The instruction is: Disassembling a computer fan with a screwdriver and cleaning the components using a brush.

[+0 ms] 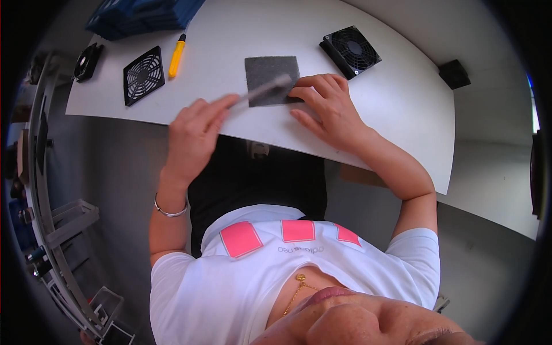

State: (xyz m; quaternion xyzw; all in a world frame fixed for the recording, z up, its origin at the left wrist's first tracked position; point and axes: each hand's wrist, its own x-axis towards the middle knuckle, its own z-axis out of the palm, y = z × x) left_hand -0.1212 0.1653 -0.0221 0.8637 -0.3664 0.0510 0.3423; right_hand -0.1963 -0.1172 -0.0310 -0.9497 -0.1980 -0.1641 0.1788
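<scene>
A dark grey square filter pad (267, 68) lies flat on the white table in front of me. My left hand (198, 129) is closed on a slim, pale brush-like tool (270, 86), smeared by motion, whose far end is over the pad. Its exact kind is too blurred to tell. At the pad's right edge, the fingertips of my right hand (330, 109) touch the pad, with the fingers bent and the thumb apart from them on the tabletop.
A black fan (352, 50) sits right of the pad. Toward the left lie a yellow-handled screwdriver (177, 57), a black slotted fan grille (144, 76) and another black fan (87, 62). Blue bins (144, 17) stand at the far left. The table's front edge (276, 145) runs near my body.
</scene>
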